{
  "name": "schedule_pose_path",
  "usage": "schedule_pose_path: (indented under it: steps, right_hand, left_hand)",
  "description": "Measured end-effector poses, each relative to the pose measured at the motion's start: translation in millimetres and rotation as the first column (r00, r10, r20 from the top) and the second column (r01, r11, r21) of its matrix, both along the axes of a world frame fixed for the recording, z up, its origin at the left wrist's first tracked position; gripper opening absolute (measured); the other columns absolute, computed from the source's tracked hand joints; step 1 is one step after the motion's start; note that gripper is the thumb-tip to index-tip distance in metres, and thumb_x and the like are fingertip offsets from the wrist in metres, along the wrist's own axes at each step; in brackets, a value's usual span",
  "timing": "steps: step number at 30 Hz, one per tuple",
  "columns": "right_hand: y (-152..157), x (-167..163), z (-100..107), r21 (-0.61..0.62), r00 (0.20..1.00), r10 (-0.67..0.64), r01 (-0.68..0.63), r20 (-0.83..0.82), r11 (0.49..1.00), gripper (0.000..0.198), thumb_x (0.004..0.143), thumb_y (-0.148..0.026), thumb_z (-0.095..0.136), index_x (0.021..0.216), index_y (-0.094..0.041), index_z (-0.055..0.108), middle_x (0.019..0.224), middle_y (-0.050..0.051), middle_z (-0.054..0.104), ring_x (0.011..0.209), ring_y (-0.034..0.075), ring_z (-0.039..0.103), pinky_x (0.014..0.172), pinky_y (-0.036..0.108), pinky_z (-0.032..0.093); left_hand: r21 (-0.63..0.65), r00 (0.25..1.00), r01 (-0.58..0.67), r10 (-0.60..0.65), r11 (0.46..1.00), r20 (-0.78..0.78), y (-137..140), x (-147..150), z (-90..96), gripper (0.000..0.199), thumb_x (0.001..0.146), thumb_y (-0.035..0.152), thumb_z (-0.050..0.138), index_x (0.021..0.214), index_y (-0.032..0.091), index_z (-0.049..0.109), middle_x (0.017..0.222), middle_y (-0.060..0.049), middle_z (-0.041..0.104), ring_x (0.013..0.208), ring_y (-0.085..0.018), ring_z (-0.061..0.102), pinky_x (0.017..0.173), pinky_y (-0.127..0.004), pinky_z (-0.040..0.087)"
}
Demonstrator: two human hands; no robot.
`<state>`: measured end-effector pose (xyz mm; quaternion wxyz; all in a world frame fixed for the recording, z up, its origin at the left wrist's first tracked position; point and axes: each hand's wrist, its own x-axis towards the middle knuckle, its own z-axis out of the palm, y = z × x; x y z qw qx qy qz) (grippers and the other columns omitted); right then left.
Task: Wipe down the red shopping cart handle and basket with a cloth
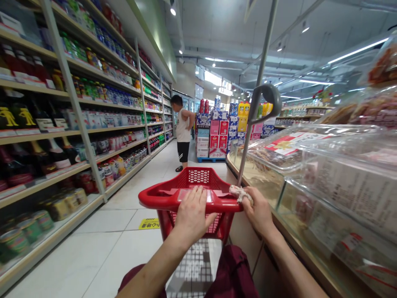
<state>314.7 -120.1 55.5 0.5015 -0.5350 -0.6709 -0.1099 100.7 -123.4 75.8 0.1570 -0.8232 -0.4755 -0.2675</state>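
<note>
A red plastic shopping cart (pixel 164 200) stands right in front of me, its handle bar across the middle of the head view. My left hand (pixel 195 211) lies over the centre of the handle with fingers stretched flat and the thumb apart; it covers part of the label panel. At the handle's right end, my right hand (pixel 257 209) closes around a crumpled whitish cloth (pixel 240 193), pressing it to the red plastic. Some of the cloth is hidden by the fingers. The part of the basket that shows has holed red walls.
Shelves of bottles and cans (pixel 108 97) line the left. A glass-edged display counter (pixel 279 182) with packaged food and a grey pole (pixel 256 95) stands close on the right. Ahead are a person (pixel 183 130) and stacked drink cartons (pixel 214 138). A yellow sign (pixel 149 223) marks the tiled floor.
</note>
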Motion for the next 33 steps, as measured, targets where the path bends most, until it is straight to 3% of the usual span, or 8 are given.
schedule_pose_path:
  steps: [6, 9, 14, 20, 23, 27, 30, 33]
  right_hand:
    - [-7.6, -24.4, 3.5, -0.05, 0.985, 0.162, -0.16, 0.05, 0.986, 0.022, 0.075, -0.02, 0.043, 0.089, -0.022, 0.059, 0.092, 0.004, 0.061, 0.088, 0.019, 0.053, 0.079, 0.034, 0.041]
    - [6.3, -16.8, 9.9, -0.165, 0.97, 0.205, -0.225, -0.133, 0.96, 0.021, 0.07, -0.021, 0.044, 0.082, -0.02, 0.062, 0.083, 0.004, 0.063, 0.08, 0.019, 0.056, 0.074, 0.032, 0.043]
    - [36.8, 4.8, 8.4, -0.219, 0.719, 0.209, -0.452, -0.663, 0.864, 0.019, 0.063, -0.029, 0.053, 0.073, -0.015, 0.061, 0.061, 0.001, 0.063, 0.056, 0.015, 0.055, 0.053, 0.026, 0.043]
    - [39.8, 0.9, -13.8, -0.055, 0.59, 0.193, -0.377, -0.784, 0.925, 0.031, 0.068, -0.038, 0.045, 0.087, -0.016, 0.057, 0.08, 0.003, 0.065, 0.072, 0.016, 0.059, 0.066, 0.028, 0.046]
    - [27.4, -5.5, -12.7, -0.078, 0.682, 0.159, -0.304, -0.714, 0.95, 0.032, 0.071, -0.039, 0.042, 0.087, -0.016, 0.057, 0.081, 0.004, 0.065, 0.075, 0.018, 0.059, 0.069, 0.03, 0.046]
    - [0.5, -20.4, 3.8, -0.129, 0.965, 0.143, -0.174, -0.22, 0.976, 0.021, 0.073, -0.03, 0.043, 0.08, -0.019, 0.06, 0.082, 0.003, 0.063, 0.08, 0.018, 0.056, 0.076, 0.031, 0.043]
    - [-7.5, -20.2, 11.7, -0.126, 0.99, 0.137, -0.131, 0.039, 0.983, 0.021, 0.074, -0.026, 0.044, 0.085, -0.02, 0.061, 0.088, 0.004, 0.063, 0.084, 0.018, 0.055, 0.079, 0.032, 0.041]
    - [-1.6, -6.1, 9.7, -0.131, 1.0, -0.006, 0.003, -0.022, 0.991, 0.024, 0.075, -0.026, 0.041, 0.084, -0.019, 0.062, 0.083, 0.005, 0.063, 0.08, 0.019, 0.055, 0.074, 0.032, 0.042]
  left_hand:
    - [0.004, 0.999, -0.024, 0.024, 1.0, -0.029, -0.6, -6.1, -0.5, 0.054, 0.076, 0.04, 0.051, 0.119, 0.009, 0.046, 0.127, -0.015, 0.046, 0.12, -0.026, 0.038, 0.1, -0.042, 0.033]
    - [0.022, 0.999, -0.023, 0.024, 0.999, -0.034, 0.4, -9.7, -1.2, 0.053, 0.076, 0.04, 0.052, 0.118, 0.01, 0.046, 0.127, -0.014, 0.046, 0.119, -0.025, 0.039, 0.1, -0.041, 0.033]
    - [0.021, 0.998, -0.029, 0.03, 0.999, -0.055, 0.9, -10.8, -0.9, 0.054, 0.076, 0.04, 0.052, 0.119, 0.009, 0.046, 0.126, -0.013, 0.047, 0.119, -0.025, 0.04, 0.1, -0.04, 0.033]
    - [0.017, 0.998, -0.035, 0.036, 0.999, -0.056, -0.4, -9.4, -0.1, 0.054, 0.077, 0.041, 0.05, 0.119, 0.009, 0.045, 0.126, -0.013, 0.048, 0.119, -0.026, 0.039, 0.1, -0.041, 0.031]
    - [0.014, 0.998, -0.033, 0.033, 0.999, -0.047, 0.1, -8.9, -0.7, 0.053, 0.076, 0.042, 0.051, 0.119, 0.01, 0.046, 0.125, -0.013, 0.049, 0.119, -0.025, 0.04, 0.1, -0.04, 0.03]
    - [0.014, 0.998, -0.027, 0.027, 1.0, -0.047, 1.3, -8.7, -1.6, 0.054, 0.077, 0.043, 0.049, 0.119, 0.009, 0.045, 0.126, -0.014, 0.047, 0.119, -0.025, 0.038, 0.101, -0.039, 0.029]
    - [0.005, 0.999, -0.031, 0.031, 1.0, -0.042, 1.2, -8.1, -1.3, 0.055, 0.077, 0.043, 0.049, 0.119, 0.008, 0.045, 0.127, -0.014, 0.046, 0.12, -0.025, 0.038, 0.102, -0.039, 0.027]
    - [-0.007, 0.999, -0.032, 0.031, 0.999, -0.043, 0.4, -6.5, -1.1, 0.054, 0.077, 0.044, 0.047, 0.119, 0.009, 0.045, 0.127, -0.013, 0.046, 0.12, -0.025, 0.038, 0.102, -0.039, 0.027]
